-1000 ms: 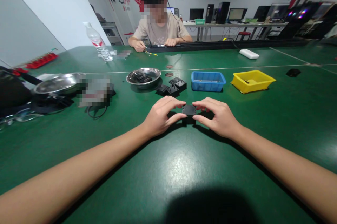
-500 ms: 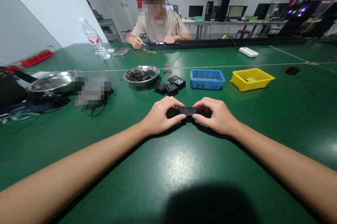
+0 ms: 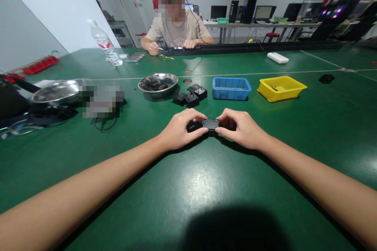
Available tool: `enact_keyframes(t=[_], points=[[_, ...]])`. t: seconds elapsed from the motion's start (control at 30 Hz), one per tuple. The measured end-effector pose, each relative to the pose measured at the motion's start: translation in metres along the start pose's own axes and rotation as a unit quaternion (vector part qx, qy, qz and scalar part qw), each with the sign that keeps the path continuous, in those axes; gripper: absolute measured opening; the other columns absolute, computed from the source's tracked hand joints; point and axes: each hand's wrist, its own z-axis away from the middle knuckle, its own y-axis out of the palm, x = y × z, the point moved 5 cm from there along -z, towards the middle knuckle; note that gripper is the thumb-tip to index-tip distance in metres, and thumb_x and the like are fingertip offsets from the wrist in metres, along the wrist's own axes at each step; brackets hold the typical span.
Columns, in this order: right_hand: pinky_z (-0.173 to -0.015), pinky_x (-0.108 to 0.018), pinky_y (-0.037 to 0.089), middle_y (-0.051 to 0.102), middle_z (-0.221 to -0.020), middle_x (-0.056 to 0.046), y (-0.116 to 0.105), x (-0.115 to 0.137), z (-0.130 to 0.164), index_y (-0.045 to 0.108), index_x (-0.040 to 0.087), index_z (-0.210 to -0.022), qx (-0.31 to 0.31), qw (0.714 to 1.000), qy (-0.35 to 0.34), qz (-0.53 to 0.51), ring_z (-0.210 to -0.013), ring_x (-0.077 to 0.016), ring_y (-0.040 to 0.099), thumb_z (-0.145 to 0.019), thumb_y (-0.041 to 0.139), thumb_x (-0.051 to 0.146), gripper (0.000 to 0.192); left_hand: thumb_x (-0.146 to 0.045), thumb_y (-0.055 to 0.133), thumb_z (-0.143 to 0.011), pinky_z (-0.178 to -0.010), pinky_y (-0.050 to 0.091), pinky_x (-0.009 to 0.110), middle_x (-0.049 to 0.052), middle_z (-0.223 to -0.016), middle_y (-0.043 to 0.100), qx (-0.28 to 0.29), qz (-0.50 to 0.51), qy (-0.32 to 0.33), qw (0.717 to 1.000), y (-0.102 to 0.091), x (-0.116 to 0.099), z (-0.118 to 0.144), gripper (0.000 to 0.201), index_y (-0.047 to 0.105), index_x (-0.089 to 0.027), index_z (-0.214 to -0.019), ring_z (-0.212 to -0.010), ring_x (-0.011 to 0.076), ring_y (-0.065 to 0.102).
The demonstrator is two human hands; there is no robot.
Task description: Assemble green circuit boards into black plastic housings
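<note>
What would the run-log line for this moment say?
left hand: grips small black part | right hand: grips same part | nearby: loose black parts, steel bowl, blue bin | surface: green table

1. Two bare forearms, entering from the lower corners; no sleeves in view anywhere along them.
2. Bare left hand, five fingers, short plain nails, ringless.
3. Bare right hand, likewise uncovered: ungloved, ringless.
4. Both wrists uncovered, without watch, strap or bracelet.
5. Forearms smooth and slender, tapering toward the wrists, unmarked.
6. Upper arms, shoulders and clothing out of view.
</note>
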Motion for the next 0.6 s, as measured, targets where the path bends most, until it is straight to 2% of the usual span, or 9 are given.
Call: enact_keyframes(t=[0.3,0.6], points=[[-0.063,-0.025,0.04,0.065,-0.074,0.0,-0.0013,-0.0006,-0.0011,0.065,0.018,-0.083,0.016,0.999,-0.014,0.025,-0.065,-0.0132,0.056,-0.085,0.071,0.03,0.013,-0.039,0.066,-0.092,-0.081,0.052,0.033,0.006,-0.095,0.073,0.002,0.001,0.01,1.0,0.0001,-0.0019,-0.0011,0.026,0.071,-0.017,-0.104,-0.086,0.0192,0.066],[-0.063,-0.026,0.044,0.068,-0.077,0.0,0.0037,-0.0077,0.0004,0.065,0.017,-0.09,0.039,0.998,0.043,-0.04,-0.065,-0.0128,0.057,-0.085,0.071,0.032,0.016,-0.038,0.067,-0.09,-0.079,0.051,0.031,0.005,-0.093,0.071,0.013,0.016,-0.009,1.0,0.0013,0.0005,-0.0018,0.025,0.07,-0.017,-0.102,-0.083,0.0179,0.065]])
